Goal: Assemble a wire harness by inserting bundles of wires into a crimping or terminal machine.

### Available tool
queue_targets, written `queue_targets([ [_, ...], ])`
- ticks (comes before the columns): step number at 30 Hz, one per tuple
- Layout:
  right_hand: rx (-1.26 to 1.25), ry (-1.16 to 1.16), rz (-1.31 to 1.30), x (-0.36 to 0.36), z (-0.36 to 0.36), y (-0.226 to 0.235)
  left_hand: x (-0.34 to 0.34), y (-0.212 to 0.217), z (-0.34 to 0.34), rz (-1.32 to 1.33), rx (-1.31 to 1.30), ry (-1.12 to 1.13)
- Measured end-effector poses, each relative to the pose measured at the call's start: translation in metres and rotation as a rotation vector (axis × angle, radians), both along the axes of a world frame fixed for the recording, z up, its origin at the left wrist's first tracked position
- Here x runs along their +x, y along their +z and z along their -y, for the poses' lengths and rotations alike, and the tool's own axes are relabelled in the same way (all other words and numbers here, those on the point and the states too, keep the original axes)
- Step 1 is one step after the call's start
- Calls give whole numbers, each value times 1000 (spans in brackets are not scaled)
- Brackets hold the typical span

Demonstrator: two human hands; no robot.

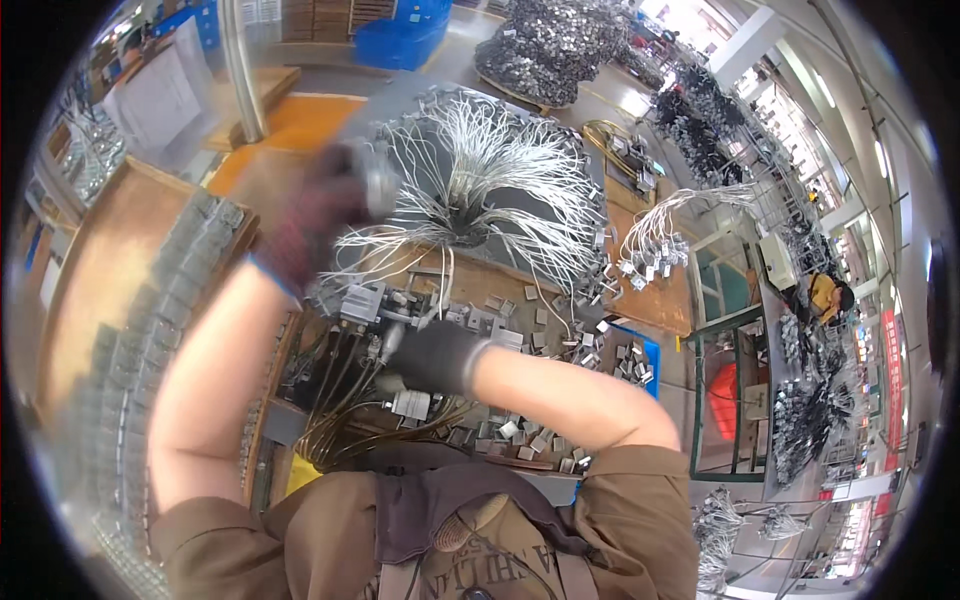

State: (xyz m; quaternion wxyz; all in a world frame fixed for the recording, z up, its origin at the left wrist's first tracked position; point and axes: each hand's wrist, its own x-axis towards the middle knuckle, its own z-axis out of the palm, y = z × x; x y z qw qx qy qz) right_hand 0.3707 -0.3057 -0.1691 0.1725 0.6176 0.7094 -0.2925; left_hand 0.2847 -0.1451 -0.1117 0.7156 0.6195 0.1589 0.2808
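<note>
Brown jacket collar [440,520] sits closest. Right hand [435,355], gloved, is curled on a small metal fitting [392,345] at the bench jig [362,302]. Left hand [320,215] is blurred near the white wire bundle [490,185], grip can't be told. Probably best to seat the fitting squarely first.

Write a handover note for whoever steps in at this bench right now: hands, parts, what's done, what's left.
Left hand: gloved, raised, motion-blurred, apparently gripping a small metal part; grip unclear.
Right hand: gloved, low on the bench at the fixture.
Wire bundle fans out behind the fixture.
Loose clips scattered on the bench.
Done: finished wires with clips hang at right.
Left: many loose clips remain.
</note>
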Motion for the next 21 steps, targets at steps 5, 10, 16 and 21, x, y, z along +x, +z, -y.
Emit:
queue_targets([
  [5,-123,124,350,59,46,-104,-13,-128,51,-258,-85,-19],
  [10,-362,308,345,53,26,-16,-2,-164,83,-526,46,-107],
  [16,66,-97,315,105,51,-35,28,-188,90,-458,-151,-332],
  [21,130,-32,289,131,87,-55,36,-182,86,-624,-412,-363],
])
